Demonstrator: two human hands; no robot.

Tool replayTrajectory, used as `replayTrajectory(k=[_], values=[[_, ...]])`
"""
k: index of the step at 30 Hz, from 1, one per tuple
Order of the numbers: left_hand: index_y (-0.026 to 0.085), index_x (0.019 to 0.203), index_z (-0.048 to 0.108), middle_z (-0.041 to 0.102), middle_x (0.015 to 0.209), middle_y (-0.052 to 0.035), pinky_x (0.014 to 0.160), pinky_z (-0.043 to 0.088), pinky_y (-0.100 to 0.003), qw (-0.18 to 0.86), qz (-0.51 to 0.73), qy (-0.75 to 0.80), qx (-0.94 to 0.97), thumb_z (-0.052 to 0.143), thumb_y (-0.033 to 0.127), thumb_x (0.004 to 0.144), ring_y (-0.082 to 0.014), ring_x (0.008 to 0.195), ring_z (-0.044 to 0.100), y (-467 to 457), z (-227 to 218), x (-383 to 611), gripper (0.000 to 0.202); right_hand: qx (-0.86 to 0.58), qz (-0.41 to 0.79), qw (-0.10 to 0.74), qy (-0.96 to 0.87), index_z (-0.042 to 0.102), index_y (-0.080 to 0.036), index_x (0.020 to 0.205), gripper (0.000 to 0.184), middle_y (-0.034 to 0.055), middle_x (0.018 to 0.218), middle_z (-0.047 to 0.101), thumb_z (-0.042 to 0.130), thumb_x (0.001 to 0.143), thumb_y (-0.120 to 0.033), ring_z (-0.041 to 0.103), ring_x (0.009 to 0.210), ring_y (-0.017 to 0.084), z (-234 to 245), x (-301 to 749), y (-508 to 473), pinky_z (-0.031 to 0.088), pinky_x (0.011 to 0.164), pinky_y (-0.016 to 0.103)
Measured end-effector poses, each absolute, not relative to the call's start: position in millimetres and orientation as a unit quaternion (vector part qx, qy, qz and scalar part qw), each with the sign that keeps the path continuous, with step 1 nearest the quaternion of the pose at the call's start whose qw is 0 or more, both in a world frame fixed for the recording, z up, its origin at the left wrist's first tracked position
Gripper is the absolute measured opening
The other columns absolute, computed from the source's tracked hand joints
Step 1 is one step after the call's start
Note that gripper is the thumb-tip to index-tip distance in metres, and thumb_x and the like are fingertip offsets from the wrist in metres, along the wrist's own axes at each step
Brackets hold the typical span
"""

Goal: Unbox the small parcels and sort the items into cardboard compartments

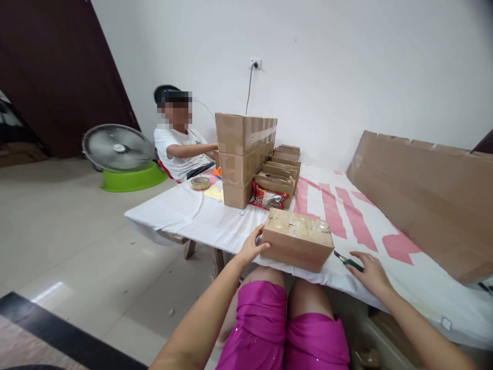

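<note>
A taped cardboard box [296,246] lies at the near edge of the table in front of me. My left hand [252,247] grips its left end, the thumb on the near face and the other fingers partly hidden behind the corner. To the right of the box, my right hand [367,272] has a green-handled utility knife [353,264] loosely between thumb and fingers. The knife's dark tip points toward the box, apart from it. Clear tape covers the box top, which looks creased and scuffed.
Stacked cardboard boxes [235,169] stand beyond, beside a row of open boxes [287,169] and a red food packet [269,197]. A tape roll [200,183] lies left. Another person [181,149] sits behind the stack. A large cardboard sheet [419,200] borders the right; a fan [119,148] stands left.
</note>
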State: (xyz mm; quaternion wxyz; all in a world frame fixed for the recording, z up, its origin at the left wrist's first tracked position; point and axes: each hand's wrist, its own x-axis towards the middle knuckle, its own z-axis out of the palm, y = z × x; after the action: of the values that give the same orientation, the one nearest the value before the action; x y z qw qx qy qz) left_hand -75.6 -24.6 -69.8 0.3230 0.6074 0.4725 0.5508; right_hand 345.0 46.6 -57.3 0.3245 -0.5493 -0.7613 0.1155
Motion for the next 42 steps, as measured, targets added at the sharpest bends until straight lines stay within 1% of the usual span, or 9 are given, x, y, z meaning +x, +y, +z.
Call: replayTrajectory(k=[3,6,9,14,20,23,28,35,42], values=[[0.016,0.139,0.041,0.052,0.138,-0.0156,0.109,0.035,-0.044,0.315,0.498,0.478,0.651,0.072,0.062,0.062,-0.0320,0.125,0.050,-23.5,-67.2,-74.9,0.095,-0.546,0.076,0.224,-0.804,0.067,-0.022,0.099,0.039,0.0126,0.098,0.070,0.057,0.068,-0.042,0.064,0.094,0.032,-68.3,376.9,48.1,0.047,0.087,0.048],[0.019,0.142,0.037,0.046,0.143,-0.0157,0.111,0.030,-0.047,0.271,0.438,0.527,0.676,0.080,0.057,0.052,-0.0354,0.131,0.043,-21.9,-64.3,-71.4,0.107,-0.548,0.065,0.219,-0.804,0.066,-0.022,0.100,0.035,0.0114,0.097,0.072,0.049,0.073,-0.036,0.066,0.091,0.030,-59.7,379.7,54.8,0.051,0.081,0.044],[0.022,0.142,0.036,0.047,0.143,-0.0153,0.113,0.021,-0.052,0.241,0.373,0.565,0.696,0.083,0.055,0.044,-0.0377,0.134,0.038,-19.6,-63.4,-67.2,0.114,-0.575,0.052,0.241,-0.780,0.063,-0.022,0.108,0.038,0.0103,0.094,0.072,0.041,0.080,-0.036,0.068,0.083,0.028,-17.4,360.4,69.9,0.052,0.071,0.041],[0.028,0.145,0.030,0.041,0.148,-0.0132,0.114,0.011,-0.054,0.247,0.321,0.568,0.716,0.082,0.056,0.045,-0.0356,0.136,0.037,-16.2,-65.8,-64.5,0.116,-0.474,0.039,0.276,-0.835,0.055,-0.023,0.125,0.043,0.0069,0.098,0.072,0.038,0.089,-0.039,0.067,0.084,0.024,75.6,287.0,77.2,0.051,0.074,0.036],[0.030,0.149,0.010,0.027,0.155,-0.0129,0.114,0.007,-0.057,0.265,0.308,0.576,0.709,0.085,0.051,0.046,-0.0349,0.140,0.030,-17.6,-59.4,-64.8,0.129,-0.292,-0.007,0.082,-0.953,0.059,-0.027,0.125,0.038,0.0037,0.117,0.068,0.041,0.092,-0.034,0.064,0.102,0.022,114.0,183.0,48.4,0.048,0.085,0.034],[0.030,0.150,0.008,0.027,0.155,-0.0115,0.115,0.006,-0.056,0.267,0.306,0.577,0.709,0.085,0.050,0.045,-0.0347,0.140,0.030,-19.3,-54.9,-64.3,0.132,-0.282,-0.050,0.018,-0.958,0.059,-0.026,0.126,0.038,0.0057,0.112,0.070,0.039,0.094,-0.032,0.064,0.100,0.022,117.5,168.4,44.2,0.047,0.084,0.033],[0.030,0.150,0.008,0.033,0.153,-0.0104,0.114,0.009,-0.056,0.262,0.308,0.585,0.703,0.085,0.049,0.046,-0.0353,0.139,0.031,-19.7,-55.8,-62.9,0.130,-0.311,-0.094,-0.061,-0.944,0.057,-0.031,0.128,0.039,0.0062,0.100,0.071,0.038,0.094,-0.034,0.066,0.089,0.022,129.1,201.4,48.7,0.046,0.071,0.029],[0.027,0.147,0.020,0.039,0.149,-0.0119,0.114,0.013,-0.055,0.248,0.312,0.586,0.706,0.084,0.050,0.048,-0.0347,0.137,0.035,-18.4,-59.4,-64.1,0.120,-0.335,-0.125,-0.090,-0.930,0.060,-0.032,0.126,0.038,0.0064,0.090,0.070,0.041,0.093,-0.031,0.065,0.085,0.022,135.4,252.5,44.8,0.044,0.067,0.029],[0.028,0.148,0.019,0.038,0.150,-0.0110,0.115,0.014,-0.054,0.248,0.327,0.570,0.712,0.085,0.051,0.046,-0.0351,0.137,0.035,-21.1,-56.2,-64.9,0.123,-0.353,-0.135,-0.009,-0.926,0.062,-0.029,0.119,0.038,0.0059,0.102,0.071,0.035,0.094,-0.038,0.066,0.090,0.023,132.9,264.3,45.1,0.047,0.068,0.030]])
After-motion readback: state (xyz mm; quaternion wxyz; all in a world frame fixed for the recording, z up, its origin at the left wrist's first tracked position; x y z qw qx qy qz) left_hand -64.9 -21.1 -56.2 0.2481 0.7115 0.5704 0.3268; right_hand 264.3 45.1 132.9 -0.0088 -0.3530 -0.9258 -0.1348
